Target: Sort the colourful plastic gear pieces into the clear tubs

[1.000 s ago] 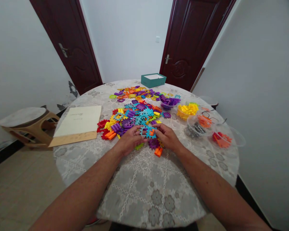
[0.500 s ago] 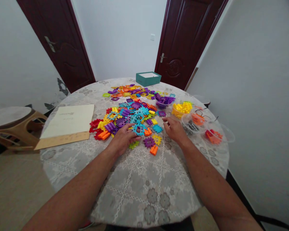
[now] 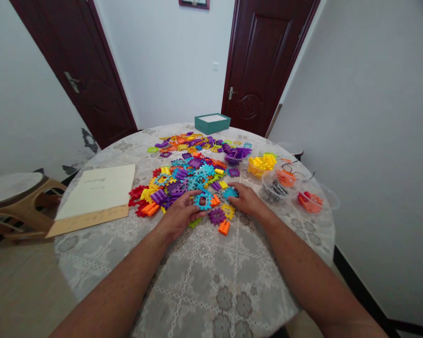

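On a round table with a lace cloth (image 3: pixel 211 281) lies a pile of coloured plastic building tiles (image 3: pixel 186 176). My left hand (image 3: pixel 178 213) pinches a blue square frame tile with an orange block stuck to it (image 3: pixel 204 201) at the pile's near edge. My right hand (image 3: pixel 245 199) rests on the table with its fingers on a blue tile (image 3: pixel 230 192). Loose purple (image 3: pixel 216 215), yellow (image 3: pixel 228 210) and orange (image 3: pixel 224 227) pieces lie between and just before the hands.
Clear bowls of yellow (image 3: pixel 261 164), dark (image 3: pixel 277 188) and orange-red (image 3: pixel 310 201) pieces stand to the right. A second spread of tiles (image 3: pixel 193 141) and a teal box (image 3: pixel 212 123) lie at the far side. A cardboard booklet (image 3: pixel 95 190) lies left. A stool (image 3: pixel 17 199) stands beside the table.
Both hands held the blue tile assembly together; my right hand let go, reached out to the right, and now has come back onto a blue tile. My left hand keeps the assembly.
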`<move>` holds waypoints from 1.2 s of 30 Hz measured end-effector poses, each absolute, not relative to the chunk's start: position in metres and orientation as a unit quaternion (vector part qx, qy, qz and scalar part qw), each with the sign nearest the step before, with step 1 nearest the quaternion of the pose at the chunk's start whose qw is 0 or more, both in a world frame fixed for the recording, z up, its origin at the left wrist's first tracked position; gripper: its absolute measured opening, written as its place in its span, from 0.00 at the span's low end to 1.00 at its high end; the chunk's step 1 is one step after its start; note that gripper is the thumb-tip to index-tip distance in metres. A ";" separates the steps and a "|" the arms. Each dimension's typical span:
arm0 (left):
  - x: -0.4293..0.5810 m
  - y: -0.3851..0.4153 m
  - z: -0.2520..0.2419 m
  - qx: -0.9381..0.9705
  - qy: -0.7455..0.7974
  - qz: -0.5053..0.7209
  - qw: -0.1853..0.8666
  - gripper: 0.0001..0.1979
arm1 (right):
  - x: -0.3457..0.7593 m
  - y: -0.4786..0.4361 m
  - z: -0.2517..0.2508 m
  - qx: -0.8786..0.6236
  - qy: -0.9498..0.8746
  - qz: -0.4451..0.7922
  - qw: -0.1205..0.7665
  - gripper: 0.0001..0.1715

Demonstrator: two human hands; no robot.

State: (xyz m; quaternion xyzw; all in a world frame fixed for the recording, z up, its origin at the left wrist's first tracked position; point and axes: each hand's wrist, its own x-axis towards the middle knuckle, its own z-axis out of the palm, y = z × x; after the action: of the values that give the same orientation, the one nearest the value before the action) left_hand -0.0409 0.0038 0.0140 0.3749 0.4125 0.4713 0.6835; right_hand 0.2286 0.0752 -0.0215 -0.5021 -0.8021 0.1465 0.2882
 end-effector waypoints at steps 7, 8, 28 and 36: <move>-0.041 0.003 0.015 0.387 0.418 0.465 0.678 0.24 | 0.218 0.074 -0.007 -0.530 -0.679 0.284 0.421 0.19; -0.040 0.003 0.015 0.386 0.420 0.464 0.678 0.25 | 0.215 0.072 -0.004 -0.526 -0.663 0.311 0.433 0.17; -0.042 0.003 0.014 0.380 0.390 0.487 0.683 0.26 | 0.179 0.042 0.002 -0.303 -0.805 0.169 0.481 0.18; -0.043 0.004 0.010 0.374 0.383 0.496 0.683 0.27 | 0.172 0.037 -0.004 -0.282 -0.851 0.104 0.431 0.18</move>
State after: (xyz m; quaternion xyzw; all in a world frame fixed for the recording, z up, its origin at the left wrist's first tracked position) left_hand -0.0431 0.0042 0.0104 0.3744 0.3835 0.4963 0.6830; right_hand 0.1717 0.0372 -0.0041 -0.2823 -0.8507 0.1045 0.4310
